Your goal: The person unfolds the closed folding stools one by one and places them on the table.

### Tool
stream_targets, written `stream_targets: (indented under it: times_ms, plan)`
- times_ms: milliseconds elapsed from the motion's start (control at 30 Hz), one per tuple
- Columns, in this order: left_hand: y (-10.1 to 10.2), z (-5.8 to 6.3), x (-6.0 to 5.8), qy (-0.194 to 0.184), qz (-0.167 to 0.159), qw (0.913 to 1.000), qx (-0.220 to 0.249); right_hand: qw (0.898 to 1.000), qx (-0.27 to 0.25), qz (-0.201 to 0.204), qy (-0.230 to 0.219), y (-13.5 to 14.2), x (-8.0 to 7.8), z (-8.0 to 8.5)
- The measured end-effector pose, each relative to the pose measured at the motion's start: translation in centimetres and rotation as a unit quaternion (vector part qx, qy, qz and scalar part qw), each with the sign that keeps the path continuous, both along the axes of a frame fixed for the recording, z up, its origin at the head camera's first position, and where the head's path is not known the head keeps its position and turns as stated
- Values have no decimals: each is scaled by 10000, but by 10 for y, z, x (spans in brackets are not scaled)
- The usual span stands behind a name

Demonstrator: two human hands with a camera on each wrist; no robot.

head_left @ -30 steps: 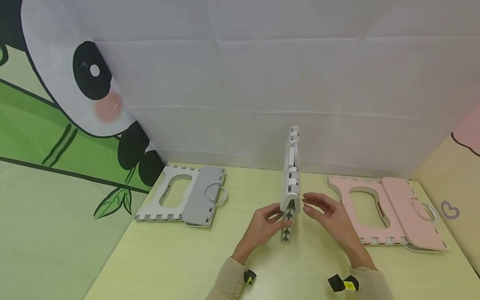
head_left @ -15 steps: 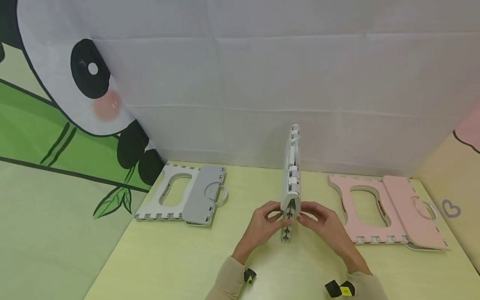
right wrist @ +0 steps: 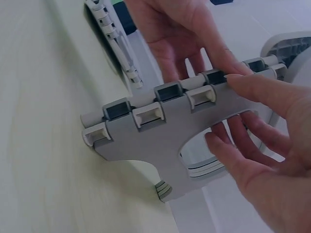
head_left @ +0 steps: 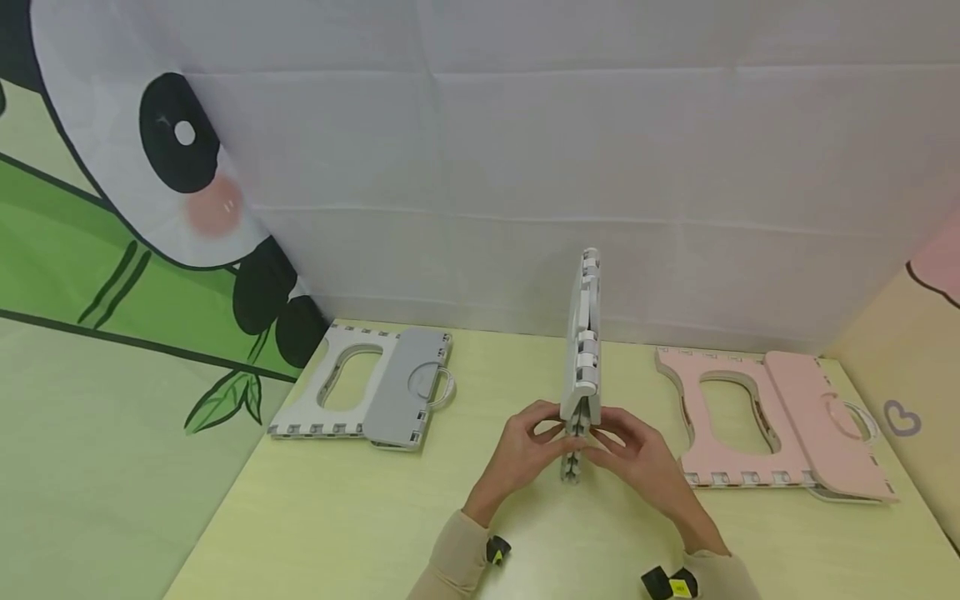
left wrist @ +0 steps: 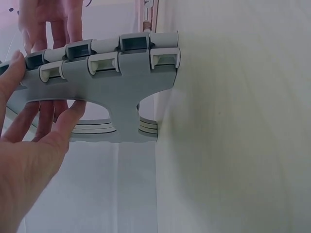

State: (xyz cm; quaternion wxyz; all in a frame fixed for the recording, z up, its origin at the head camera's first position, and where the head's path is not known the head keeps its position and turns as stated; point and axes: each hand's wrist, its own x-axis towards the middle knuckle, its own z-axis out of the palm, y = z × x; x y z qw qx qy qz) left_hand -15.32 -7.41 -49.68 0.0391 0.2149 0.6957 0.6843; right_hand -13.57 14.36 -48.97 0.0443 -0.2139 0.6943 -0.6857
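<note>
Grey folding stool: I have the grey folding stool [head_left: 588, 358] on edge, right of centre in the frame, its narrow hinged side facing the head camera.
Long axis: it runs from lower centre, close to the hands, up the frame toward the white backdrop [head_left: 525, 167]; I see it as a thin upright strip.
Nearer hand: neither; both meet it at its near, lower end, one on each flank.
Left hand [head_left: 528, 447]: on the stool's left flank, thumb over the hinged edge, fingers bent in around the panel; it grips the stool.
Right hand [head_left: 637, 454]: on the right flank, thumb on the same edge, fingers curled by the cut-out [right wrist: 206, 155]; it grips too.
Table [head_left: 315, 525]: pale yellow-green, beneath everything; whether the stool's lower edge bears on it, I cannot tell.
Pink folding stool [head_left: 806, 433]: flat at the right of the frame, its lower left corner just beside the right hand, so I judge room tighter there.
White-and-grey folding stool [head_left: 397, 383]: flat at left of centre, well apart from the left hand.
In the way: nothing that I can see between hands and stool.
</note>
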Motion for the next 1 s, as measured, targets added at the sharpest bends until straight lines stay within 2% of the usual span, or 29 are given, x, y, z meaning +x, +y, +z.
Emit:
stream_targets:
  times_ms: [167, 333, 467, 700, 1000]
  plan:
    - [1, -2, 0, 75, 8, 10000, 22, 9981, 159, -311, 504, -7, 1, -7]
    - [2, -2, 1, 32, 33, 10000, 14, 9913, 334, -712, 1057, -14, 2, -11]
    - [2, -2, 0, 62, 63, 10000, 23, 9857, 509, -903, 1332, -19, 3, -11]
    - [-1, -6, -1, 168, -11, 9998, 53, 9785, 819, -1156, 1501, -20, 4, -11]
    - [0, -2, -1, 292, -70, 9995, 68, 9782, 848, -1175, 1486, -11, 5, -11]
